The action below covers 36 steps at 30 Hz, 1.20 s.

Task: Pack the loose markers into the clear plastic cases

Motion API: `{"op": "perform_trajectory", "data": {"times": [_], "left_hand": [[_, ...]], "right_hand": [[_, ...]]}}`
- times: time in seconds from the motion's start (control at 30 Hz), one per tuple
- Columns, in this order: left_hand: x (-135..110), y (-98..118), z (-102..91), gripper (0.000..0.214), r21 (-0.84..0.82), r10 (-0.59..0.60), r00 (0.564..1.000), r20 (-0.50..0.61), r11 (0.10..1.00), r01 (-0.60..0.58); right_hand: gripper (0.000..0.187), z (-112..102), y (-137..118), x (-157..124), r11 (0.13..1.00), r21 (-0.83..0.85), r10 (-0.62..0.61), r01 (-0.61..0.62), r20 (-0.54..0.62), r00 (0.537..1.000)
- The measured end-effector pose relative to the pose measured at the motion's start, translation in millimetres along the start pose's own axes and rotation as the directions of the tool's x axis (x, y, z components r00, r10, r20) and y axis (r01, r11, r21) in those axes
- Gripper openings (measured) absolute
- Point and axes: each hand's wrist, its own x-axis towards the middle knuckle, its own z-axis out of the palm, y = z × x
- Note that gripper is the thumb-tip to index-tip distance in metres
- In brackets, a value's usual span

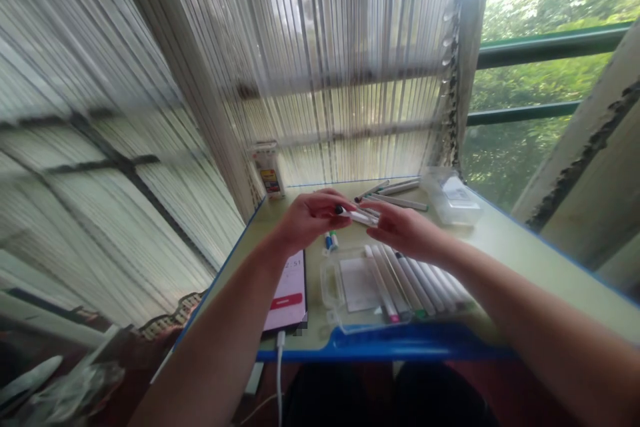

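A white marker (357, 215) with a dark end is held level above the desk (510, 247), between both hands; the left hand (310, 217) has its fingers curled closed round the dark end; the right hand (400, 230) pinches the other end with narrow fingers. Just below lie two small caps (331, 240), one blue and one green; nearer the person sits a clear plastic case (331, 288) with a row of markers (415, 283) lying side by side in it. Left of the case a phone (290, 293) lies screen up, a white cable (279, 373) plugged into it; at the far edge lie loose markers (397, 195), beside a clear box (453, 199).
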Motion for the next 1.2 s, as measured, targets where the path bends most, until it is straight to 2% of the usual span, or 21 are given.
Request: {"op": "perform_trajectory", "data": {"times": [0.13,0.23,0.33,0.4,0.5,0.57,0.63,0.73,0.8,0.87,1.0,1.1,1.2], "left_hand": [[-2,5,3.5,0.018,-0.048,0.009,0.999,0.047,0.999,-0.007],[-3,8,3.6,0.023,-0.048,-0.031,0.998,0.049,0.998,0.033],[-4,9,2.9,0.03,-0.019,-0.122,0.99,0.065,0.992,0.123],[-4,5,2.5,0.032,0.075,-0.157,0.986,0.052,0.985,0.153],[-4,-7,1.6,0.032,0.327,-0.145,0.989,-0.015,0.934,0.142],[-4,-15,0.3,0.038,0.423,-0.175,0.985,-0.004,0.892,0.161],[-3,-20,-1.2,0.046,0.464,-0.184,0.983,0.011,0.872,0.158],[-3,-19,-1.7,0.045,0.467,-0.202,0.976,0.086,0.873,0.139],[-2,-15,-0.4,0.037,0.461,-0.22,0.965,0.142,0.878,0.132],[-2,-13,1.6,0.033,0.453,-0.23,0.961,0.154,0.881,0.138],[-3,-14,5.3,0.035,0.298,-0.256,0.951,0.176,0.934,0.196],[-4,-13,6.8,0.03,0.147,-0.287,0.922,0.261,0.955,0.256],[-5,-8,8.2,0.027,0.095,-0.29,0.905,0.312,0.957,0.274]], "right_hand": [[0.027,3,5,1,0.995,-0.091,-0.045,0.043,-0.02,0.999],[0.026,4,8,1,0.988,-0.138,-0.068,0.062,-0.035,0.997],[0.026,2,7,1,0.991,-0.127,-0.057,0.051,-0.043,0.997],[0.025,1,6,1,0.994,-0.097,-0.045,0.04,-0.052,0.998],[0.025,2,4,1,0.999,-0.022,-0.026,0.024,-0.073,0.997],[0.027,5,3,0,0.991,0.133,-0.004,0.009,-0.037,0.999],[0.031,7,3,-1,0.921,0.389,0.012,-0.031,0.052,0.999],[0.037,6,0,-3,0.69,0.712,-0.027,-0.129,0.203,0.979],[0.036,4,-1,-4,0.568,0.804,-0.07,-0.174,0.258,0.964],[0.035,1,-2,-4,0.501,0.843,-0.098,-0.197,0.281,0.955],[0.034,0,-3,-3,0.441,0.865,-0.075,-0.24,0.302,0.95],[0.036,3,-2,-3,0.459,0.854,-0.049,-0.245,0.3,0.953],[0.035,4,-2,-2,0.488,0.841,-0.045,-0.235,0.293,0.955]]}}
